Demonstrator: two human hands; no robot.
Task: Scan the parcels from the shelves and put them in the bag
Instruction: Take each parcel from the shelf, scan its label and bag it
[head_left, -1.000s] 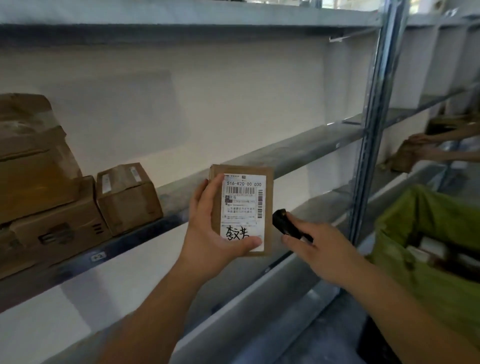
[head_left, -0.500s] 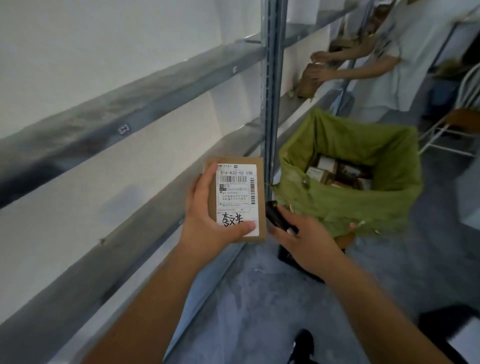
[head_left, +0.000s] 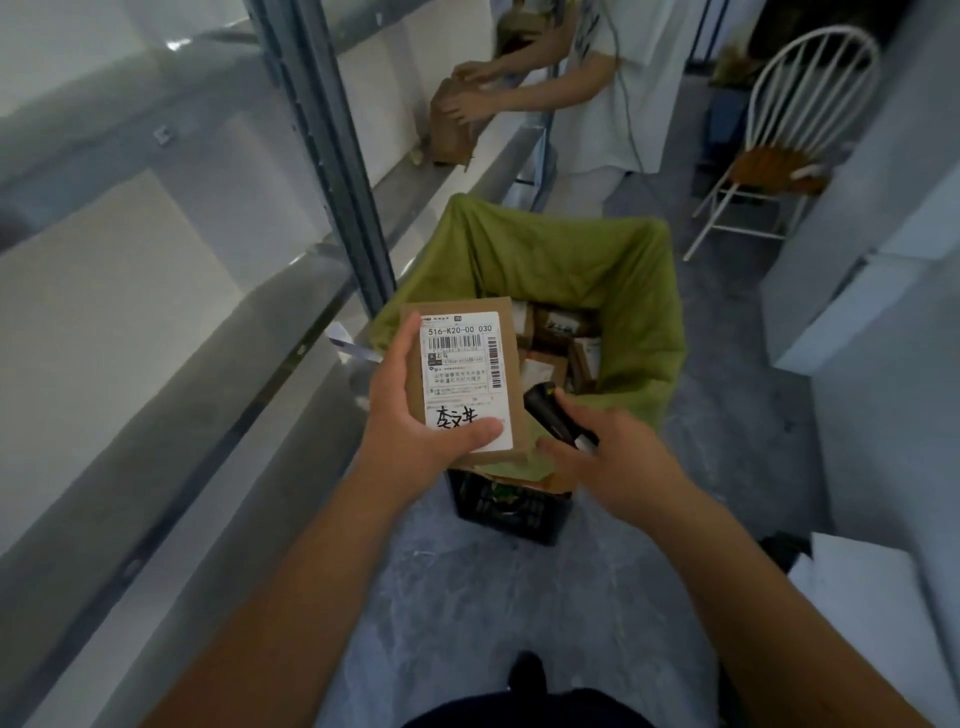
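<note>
Parcels (head_left: 558, 345) in green bag (head_left: 582, 260)

hands 2 (head_left: 415, 415) | held parcel 1 (head_left: 511, 364) | scanner 1 (head_left: 550, 415) | green bag 1 (head_left: 571, 260) | chair 1 (head_left: 795, 119)

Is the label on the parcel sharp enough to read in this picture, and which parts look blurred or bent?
Head view: the parcel in the left hand is sharp, its label's top code readable; the shelves at left are smeared and bowed by the wide lens; the scanner in the right hand is dark; lighting is dim, bluish.
</note>
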